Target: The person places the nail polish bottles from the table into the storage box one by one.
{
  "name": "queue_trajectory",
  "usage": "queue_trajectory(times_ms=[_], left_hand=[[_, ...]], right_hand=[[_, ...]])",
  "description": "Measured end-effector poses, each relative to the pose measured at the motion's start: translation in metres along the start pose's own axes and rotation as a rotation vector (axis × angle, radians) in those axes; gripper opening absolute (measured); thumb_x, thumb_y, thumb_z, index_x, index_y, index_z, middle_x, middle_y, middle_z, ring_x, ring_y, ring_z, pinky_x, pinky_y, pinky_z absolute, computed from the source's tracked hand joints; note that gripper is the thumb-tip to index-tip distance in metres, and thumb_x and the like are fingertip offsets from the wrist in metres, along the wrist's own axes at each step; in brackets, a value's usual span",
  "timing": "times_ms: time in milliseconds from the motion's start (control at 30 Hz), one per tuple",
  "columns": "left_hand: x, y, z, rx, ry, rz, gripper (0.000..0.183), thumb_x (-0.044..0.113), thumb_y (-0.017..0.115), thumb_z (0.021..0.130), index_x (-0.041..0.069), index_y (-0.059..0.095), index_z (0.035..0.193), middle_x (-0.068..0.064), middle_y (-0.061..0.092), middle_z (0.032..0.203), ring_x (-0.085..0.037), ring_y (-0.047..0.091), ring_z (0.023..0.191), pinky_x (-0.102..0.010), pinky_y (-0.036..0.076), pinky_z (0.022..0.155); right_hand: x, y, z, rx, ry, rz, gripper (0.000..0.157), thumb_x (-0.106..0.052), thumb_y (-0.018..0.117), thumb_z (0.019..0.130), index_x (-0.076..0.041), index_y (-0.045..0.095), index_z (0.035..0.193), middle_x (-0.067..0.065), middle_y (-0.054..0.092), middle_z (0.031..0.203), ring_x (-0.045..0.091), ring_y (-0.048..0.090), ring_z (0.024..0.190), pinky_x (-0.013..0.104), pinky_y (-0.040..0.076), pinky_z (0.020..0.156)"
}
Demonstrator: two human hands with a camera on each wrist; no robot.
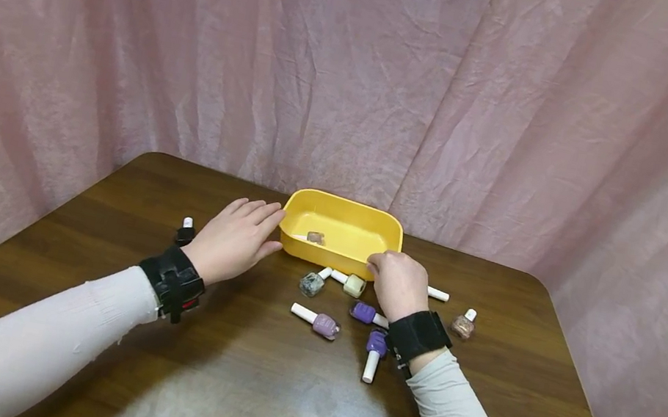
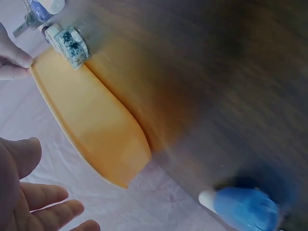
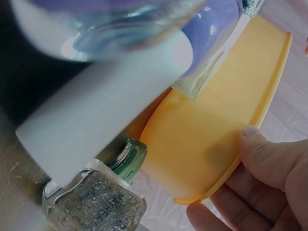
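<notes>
A yellow plastic container (image 1: 316, 253) stands at the back of the table, one small nail polish bottle (image 1: 316, 237) lying inside it. My right hand (image 1: 402, 285) pinches the rim at its front right corner; the right wrist view shows the thumb (image 3: 262, 154) on the outer wall and the other fingers curled behind the rim. At the left end, my left hand (image 1: 236, 241) has its fingers extended close beside the container. Before the front wall lie a speckled bottle (image 1: 312, 284) and a pale yellow-green bottle (image 1: 354, 286).
Two purple bottles (image 1: 377, 343) and a lilac bottle (image 1: 326, 326) lie nearer the front of the wooden table (image 1: 255, 351). A glittery bottle (image 1: 463, 326) lies to the right, a dark one (image 1: 184, 236) beyond my left wrist. Pink curtains (image 1: 357, 78) hang close behind.
</notes>
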State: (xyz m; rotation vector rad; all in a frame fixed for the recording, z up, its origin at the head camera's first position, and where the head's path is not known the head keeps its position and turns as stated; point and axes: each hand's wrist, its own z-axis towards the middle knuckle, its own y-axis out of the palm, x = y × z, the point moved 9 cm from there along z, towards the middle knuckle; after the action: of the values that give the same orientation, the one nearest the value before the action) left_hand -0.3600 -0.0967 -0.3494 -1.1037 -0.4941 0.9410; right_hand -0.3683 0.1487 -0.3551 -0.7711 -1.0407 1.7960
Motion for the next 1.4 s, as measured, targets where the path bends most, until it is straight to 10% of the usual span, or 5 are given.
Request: queue_trajectory(times_ms=[1400], left_hand=[[-0.056, -0.005, -0.050, -0.017, -0.053, -0.014, 0.047, 0.023, 0.067, 0.111, -0.008, 0.063, 0.146, -0.027, 0.065, 0.146, -0.048, 0.061, 0.136, -0.062, 0.043, 0.119]], right_hand=[[-0.001, -0.001, -0.001, 0.001, 0.004, 0.003, 0.008, -0.012, 0.083, 0.099, -0.015, 0.084, 0.091, 0.005, 0.075, 0.081, 0.029, 0.074, 0.075, 0.051, 0.059, 0.066]])
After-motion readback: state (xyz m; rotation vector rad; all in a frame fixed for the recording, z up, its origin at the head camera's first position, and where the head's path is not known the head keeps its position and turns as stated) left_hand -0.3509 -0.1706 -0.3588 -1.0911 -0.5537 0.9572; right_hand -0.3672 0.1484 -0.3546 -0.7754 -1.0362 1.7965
